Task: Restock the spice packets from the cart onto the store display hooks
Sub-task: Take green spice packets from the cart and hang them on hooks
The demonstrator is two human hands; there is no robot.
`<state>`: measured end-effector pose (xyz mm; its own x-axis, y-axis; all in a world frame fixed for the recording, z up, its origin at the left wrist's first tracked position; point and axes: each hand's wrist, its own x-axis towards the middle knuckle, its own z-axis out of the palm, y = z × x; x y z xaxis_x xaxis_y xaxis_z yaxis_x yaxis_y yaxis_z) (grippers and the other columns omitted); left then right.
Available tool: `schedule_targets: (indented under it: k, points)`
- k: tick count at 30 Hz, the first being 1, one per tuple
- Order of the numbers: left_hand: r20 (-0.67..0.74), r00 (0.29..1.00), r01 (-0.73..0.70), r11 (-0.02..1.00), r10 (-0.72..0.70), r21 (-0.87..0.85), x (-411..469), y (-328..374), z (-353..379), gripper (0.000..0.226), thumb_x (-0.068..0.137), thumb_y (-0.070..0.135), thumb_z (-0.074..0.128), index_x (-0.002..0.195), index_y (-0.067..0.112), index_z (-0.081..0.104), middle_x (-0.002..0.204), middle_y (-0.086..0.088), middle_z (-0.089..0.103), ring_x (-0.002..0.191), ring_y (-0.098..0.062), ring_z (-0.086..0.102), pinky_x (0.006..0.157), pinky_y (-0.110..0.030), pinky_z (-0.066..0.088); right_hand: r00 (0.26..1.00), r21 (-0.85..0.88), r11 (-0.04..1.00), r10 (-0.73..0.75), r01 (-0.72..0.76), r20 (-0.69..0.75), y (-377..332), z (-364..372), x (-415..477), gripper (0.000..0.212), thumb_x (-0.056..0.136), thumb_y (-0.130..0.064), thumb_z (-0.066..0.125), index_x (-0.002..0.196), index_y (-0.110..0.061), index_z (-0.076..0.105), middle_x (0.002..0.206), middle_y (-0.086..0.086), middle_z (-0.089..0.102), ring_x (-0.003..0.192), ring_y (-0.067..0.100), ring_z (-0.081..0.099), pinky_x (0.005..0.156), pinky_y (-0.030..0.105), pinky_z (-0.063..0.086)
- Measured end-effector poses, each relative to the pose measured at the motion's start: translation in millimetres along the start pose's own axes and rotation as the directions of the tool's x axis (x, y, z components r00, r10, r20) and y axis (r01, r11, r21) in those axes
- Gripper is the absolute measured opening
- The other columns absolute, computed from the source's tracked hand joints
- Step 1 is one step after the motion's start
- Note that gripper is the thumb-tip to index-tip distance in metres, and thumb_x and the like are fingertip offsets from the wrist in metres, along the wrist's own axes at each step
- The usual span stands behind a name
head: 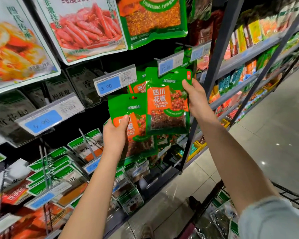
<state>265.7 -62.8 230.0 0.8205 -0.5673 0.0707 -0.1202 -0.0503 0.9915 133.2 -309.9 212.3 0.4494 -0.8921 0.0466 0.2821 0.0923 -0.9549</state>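
Right hand [197,99] pinches a green Sichuan pepper packet [167,100] by its upper right edge, thumb on the front. It holds the packet upright, long axis vertical, top edge tucked just behind the lower edge of the 10.00 price tag [170,64]. That's the relation that counts: the hook should run out right behind that tag, though whether the hang-hole has met it I cannot tell. Left hand [116,133] grips a second packet [121,107], maybe a small stack, below and left of the tag, partly behind the first. The right hand is nearer the tag. Matching hung packets [138,87] show just below-left of the tag.
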Motion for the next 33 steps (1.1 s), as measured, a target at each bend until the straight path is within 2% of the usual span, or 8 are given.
schedule_targets:
  k: [9,12,15,19,22,25,29,33]
  points:
    - [-0.065,0.995,-0.064,0.983,0.076,0.175,-3,-1,-19,0.007,0.095,0.022,0.059,0.096,0.016,0.059,0.078,0.012,0.060,0.070,-0.003,0.058,0.056,-0.007,0.042,0.999,-0.073,0.996,-0.052,0.052,0.001,-8,20,9,0.087,0.065,-0.056,0.080,0.135,-0.012,0.051,0.134,0.009,0.058,0.127,0.026,0.051,0.109,0.051,0.038]
    - [-0.071,0.996,-0.050,0.990,0.060,0.131,-3,-1,-23,0.010,0.095,0.025,0.059,0.098,0.015,0.061,0.083,0.009,0.065,0.075,-0.007,0.062,0.062,-0.018,0.045,0.999,-0.078,0.996,-0.041,0.041,0.007,5,13,24,0.108,0.052,-0.067,0.082,0.140,-0.015,0.045,0.144,0.007,0.048,0.134,0.024,0.044,0.111,0.052,0.035]
    - [-0.095,0.993,-0.062,0.988,0.076,0.145,-6,1,-25,0.009,0.096,0.024,0.058,0.098,0.016,0.060,0.081,0.012,0.062,0.072,0.000,0.058,0.053,-0.005,0.041,0.999,-0.076,0.997,-0.031,0.032,0.013,12,12,32,0.109,0.052,-0.069,0.081,0.140,-0.016,0.045,0.145,0.006,0.048,0.134,0.024,0.044,0.111,0.051,0.035]
    - [-0.132,0.989,-0.055,0.989,0.073,0.136,-10,2,-27,0.010,0.096,0.025,0.058,0.098,0.016,0.060,0.081,0.013,0.062,0.072,0.001,0.058,0.055,-0.009,0.041,0.990,-0.153,0.988,-0.044,0.023,-0.133,-14,40,15,0.053,0.087,-0.031,0.069,0.131,-0.006,0.052,0.132,0.012,0.058,0.123,0.027,0.054,0.105,0.049,0.043]
    - [-0.119,0.991,-0.046,0.995,0.056,0.084,-12,1,-28,0.006,0.095,0.025,0.059,0.093,0.020,0.062,0.083,0.010,0.065,0.075,-0.006,0.062,0.062,-0.018,0.044,0.981,-0.203,0.979,-0.059,0.020,-0.186,-20,56,18,0.048,0.093,-0.016,0.060,0.138,-0.004,0.046,0.140,0.012,0.050,0.130,0.025,0.047,0.109,0.038,0.038]
    - [-0.089,0.995,-0.042,0.999,0.044,0.027,-14,1,-26,0.004,0.095,0.022,0.059,0.091,0.022,0.062,0.083,0.008,0.067,0.070,0.000,0.064,0.060,-0.014,0.047,0.975,-0.279,0.960,-0.092,0.033,-0.202,-20,72,27,0.015,0.093,-0.004,0.056,0.101,-0.016,0.059,0.099,-0.001,0.057,0.090,0.011,0.055,0.077,0.026,0.043]
    - [-0.061,0.998,-0.019,1.000,0.020,0.013,-16,3,-24,0.006,0.096,0.022,0.058,0.093,0.024,0.063,0.082,0.011,0.068,0.071,0.001,0.065,0.066,-0.018,0.049,0.968,-0.387,0.922,-0.083,-0.016,-0.237,-21,91,24,0.027,0.094,-0.006,0.056,0.121,-0.003,0.056,0.104,0.001,0.053,0.094,0.013,0.048,0.077,0.021,0.036]
    - [-0.038,0.998,0.039,0.997,-0.042,-0.072,-12,4,-22,0.012,0.096,0.017,0.053,0.087,0.019,0.060,0.080,0.002,0.065,0.073,-0.015,0.061,0.074,-0.032,0.048,0.932,-0.391,0.913,-0.237,0.117,-0.274,-11,90,-4,0.021,0.093,-0.011,0.058,0.113,-0.004,0.056,0.105,0.004,0.057,0.091,0.011,0.053,0.079,0.021,0.039]
